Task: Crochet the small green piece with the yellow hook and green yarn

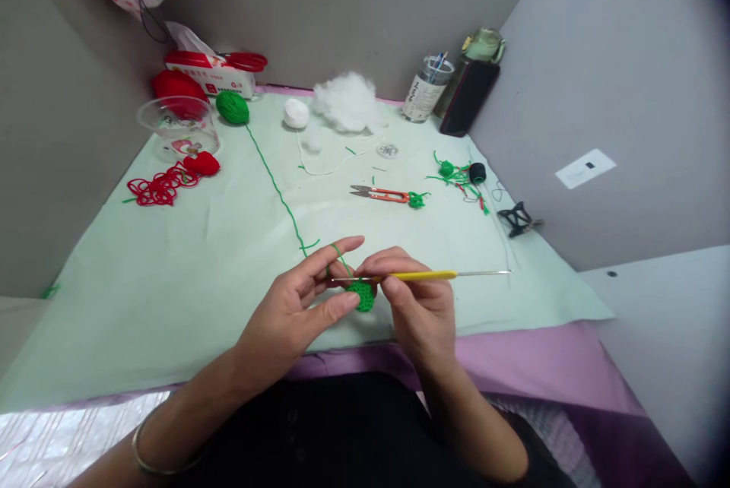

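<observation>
A small green crocheted piece (pixel 363 296) is pinched between the thumb and fingers of my left hand (pixel 296 305), whose index finger is stretched out with green yarn looped over it. My right hand (pixel 422 309) grips a yellow-handled crochet hook (pixel 425 275). The hook's left metal end lies at the top edge of the green piece; its other thin end points right. From the hands, a green yarn strand (pixel 277 188) runs back to the green yarn ball (pixel 233 107).
Orange snips (pixel 381 194) lie beyond my hands. Red yarn (pixel 157 188), a clear plastic tub (pixel 182 131) and a tissue box (pixel 217 80) are at left. White stuffing (pixel 347 102) and a white ball (pixel 296 114) sit behind; a jar (pixel 426 93), phone (pixel 471 96) and black stand (pixel 518 220) are right.
</observation>
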A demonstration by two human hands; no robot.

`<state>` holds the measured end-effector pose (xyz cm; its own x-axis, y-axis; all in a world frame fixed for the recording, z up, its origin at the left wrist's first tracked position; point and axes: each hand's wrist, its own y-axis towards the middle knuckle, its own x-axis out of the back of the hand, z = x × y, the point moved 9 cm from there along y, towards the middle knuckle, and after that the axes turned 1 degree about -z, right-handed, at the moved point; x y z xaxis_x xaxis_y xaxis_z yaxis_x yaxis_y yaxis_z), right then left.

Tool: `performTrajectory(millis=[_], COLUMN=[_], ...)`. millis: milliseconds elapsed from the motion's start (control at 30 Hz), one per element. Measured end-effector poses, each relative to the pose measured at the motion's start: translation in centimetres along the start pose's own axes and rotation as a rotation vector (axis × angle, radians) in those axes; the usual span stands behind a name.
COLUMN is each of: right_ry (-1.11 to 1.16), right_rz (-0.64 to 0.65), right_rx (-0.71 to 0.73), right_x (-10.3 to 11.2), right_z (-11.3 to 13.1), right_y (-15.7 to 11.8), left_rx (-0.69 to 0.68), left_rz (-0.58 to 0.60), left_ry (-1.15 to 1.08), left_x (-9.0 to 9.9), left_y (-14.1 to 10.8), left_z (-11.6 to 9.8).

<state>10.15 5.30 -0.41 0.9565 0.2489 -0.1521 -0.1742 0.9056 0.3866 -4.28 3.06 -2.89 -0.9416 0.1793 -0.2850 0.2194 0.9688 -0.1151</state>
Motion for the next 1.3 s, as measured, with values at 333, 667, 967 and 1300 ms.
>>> performTrajectory(millis=[333, 667, 967, 1300], right_ry=[0.100, 0.386, 0.039, -0.804], right_rz=[0.001, -0.022, 0.056, 0.096], right_rx=[-0.043, -0.172, 0.044, 0.698], right_x=[0.1, -0.9, -0.3, -3.0], right_z=[-0.3, -1.2, 0.9, 4.2], right_y=[0.3, 0.9, 0.5, -2.7], left_rx=[0.002, -0.022, -0.035, 0.073], left_rz=[-0.006, -0.065, -0.103, -0.154], left_ry=[-0.082, -0.106, 0.018, -0.254], left_x=[-0.1, 0.5, 1.0, 0.7], left_y=[0.4, 0.3, 0.2, 0.2], left_z=[-0.1, -0.1, -0.5, 0.8])
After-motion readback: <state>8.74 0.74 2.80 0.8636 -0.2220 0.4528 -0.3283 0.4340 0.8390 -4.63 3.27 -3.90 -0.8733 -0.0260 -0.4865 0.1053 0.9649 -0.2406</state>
